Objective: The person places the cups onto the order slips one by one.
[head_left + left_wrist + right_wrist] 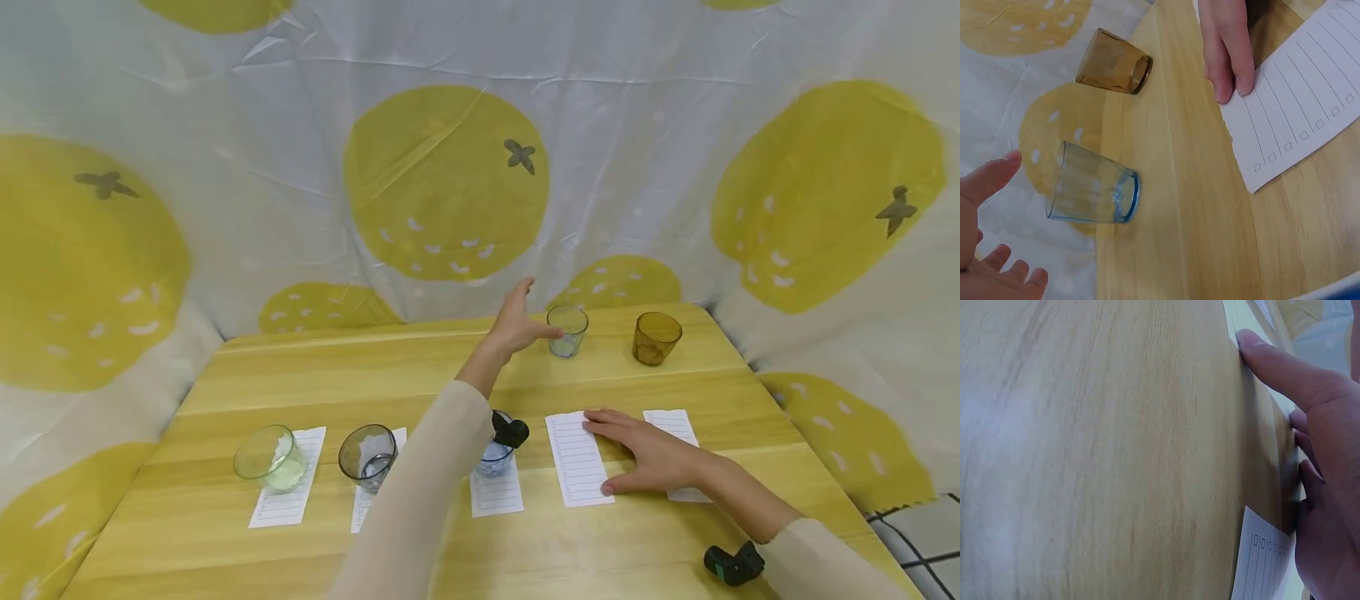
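Note:
My left hand (513, 327) reaches over the back of the table with fingers spread, its thumb overlapping a pale blue clear glass (567, 321) in the head view. In the left wrist view a gap shows between the fingers and that glass (1091, 187), which stands upright. An amber glass (656, 340) stands to its right. My right hand (652, 457) rests low over the table, with fingertips and thumb on the right edge of a lined paper slip (573, 462). Small checkboxes line one side of the slip (1304, 100).
At the front left, a greenish glass (281, 467) and a grey glass (366, 458) stand on paper slips. Another bluish glass (495, 460) sits on a slip (498, 500), partly hidden by the left wrist camera. A further slip (675, 427) lies partly under my right hand. A patterned curtain (450, 183) hangs behind.

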Tool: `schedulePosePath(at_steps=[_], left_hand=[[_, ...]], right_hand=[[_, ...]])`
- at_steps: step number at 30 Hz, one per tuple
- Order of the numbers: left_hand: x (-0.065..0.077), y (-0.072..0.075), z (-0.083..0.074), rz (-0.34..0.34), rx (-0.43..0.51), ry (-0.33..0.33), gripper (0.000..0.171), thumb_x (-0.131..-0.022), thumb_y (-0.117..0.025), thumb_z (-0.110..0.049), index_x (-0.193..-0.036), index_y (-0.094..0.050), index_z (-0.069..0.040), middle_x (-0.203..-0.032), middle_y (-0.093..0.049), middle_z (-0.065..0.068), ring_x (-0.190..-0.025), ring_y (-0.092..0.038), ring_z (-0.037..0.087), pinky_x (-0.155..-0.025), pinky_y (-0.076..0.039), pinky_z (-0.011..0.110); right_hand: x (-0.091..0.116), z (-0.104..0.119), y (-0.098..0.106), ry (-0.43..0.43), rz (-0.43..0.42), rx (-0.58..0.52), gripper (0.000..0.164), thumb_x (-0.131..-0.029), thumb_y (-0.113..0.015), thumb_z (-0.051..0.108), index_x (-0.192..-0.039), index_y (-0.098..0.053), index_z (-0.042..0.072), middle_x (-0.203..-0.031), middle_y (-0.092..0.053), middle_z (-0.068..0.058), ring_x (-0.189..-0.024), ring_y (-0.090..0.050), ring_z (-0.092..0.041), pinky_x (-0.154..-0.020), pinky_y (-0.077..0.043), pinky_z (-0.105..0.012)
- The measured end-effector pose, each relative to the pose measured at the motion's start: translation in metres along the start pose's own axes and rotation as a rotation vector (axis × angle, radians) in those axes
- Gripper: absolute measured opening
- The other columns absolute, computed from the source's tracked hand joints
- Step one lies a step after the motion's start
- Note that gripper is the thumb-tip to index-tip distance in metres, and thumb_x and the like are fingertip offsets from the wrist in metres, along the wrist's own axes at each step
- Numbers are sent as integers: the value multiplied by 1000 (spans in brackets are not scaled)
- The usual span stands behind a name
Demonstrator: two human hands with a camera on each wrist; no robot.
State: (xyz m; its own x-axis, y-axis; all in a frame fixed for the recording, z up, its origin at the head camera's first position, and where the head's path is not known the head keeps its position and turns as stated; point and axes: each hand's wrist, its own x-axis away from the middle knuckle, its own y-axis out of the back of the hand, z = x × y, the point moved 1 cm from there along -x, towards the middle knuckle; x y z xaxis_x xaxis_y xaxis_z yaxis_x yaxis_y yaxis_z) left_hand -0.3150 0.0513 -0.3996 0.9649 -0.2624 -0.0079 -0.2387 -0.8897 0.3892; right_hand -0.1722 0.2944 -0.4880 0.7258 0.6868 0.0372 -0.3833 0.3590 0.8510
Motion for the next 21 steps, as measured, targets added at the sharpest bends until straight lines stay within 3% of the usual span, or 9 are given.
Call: schedulePosePath(at_steps=[7, 14, 21], left_hand=[[-15, -20, 14, -23, -3, 82, 107, -79, -93, -10, -164, -27, -15, -165, -30, 11, -149, -31, 33, -114, -36, 49], [-26, -31, 20, 40, 144, 124, 100, -83, -87, -2, -163, -29, -11, -166, -30, 9, -149, -30, 37, -113, -38, 51], [-34, -42, 26, 47, 170, 171, 96, -82, -87, 0, -161, -35, -11, -163, -35, 8, -145, -37, 34, -111, -40, 49]], right_hand=[[1, -2, -3, -28, -3, -36, 93, -87, -78, 58, -154, -47, 1, -163, -35, -13, -149, -27, -42, -112, -29, -68], [2, -2, -2, -39, -13, -50, 94, -86, -78, 60, -154, -48, 3, -163, -36, -12, -149, -28, -42, -111, -30, -67], [2, 0, -3, -32, -27, -49, 93, -85, -79, 60, -152, -49, 3, -163, -37, -11, -149, -30, -41, -111, -31, -66]])
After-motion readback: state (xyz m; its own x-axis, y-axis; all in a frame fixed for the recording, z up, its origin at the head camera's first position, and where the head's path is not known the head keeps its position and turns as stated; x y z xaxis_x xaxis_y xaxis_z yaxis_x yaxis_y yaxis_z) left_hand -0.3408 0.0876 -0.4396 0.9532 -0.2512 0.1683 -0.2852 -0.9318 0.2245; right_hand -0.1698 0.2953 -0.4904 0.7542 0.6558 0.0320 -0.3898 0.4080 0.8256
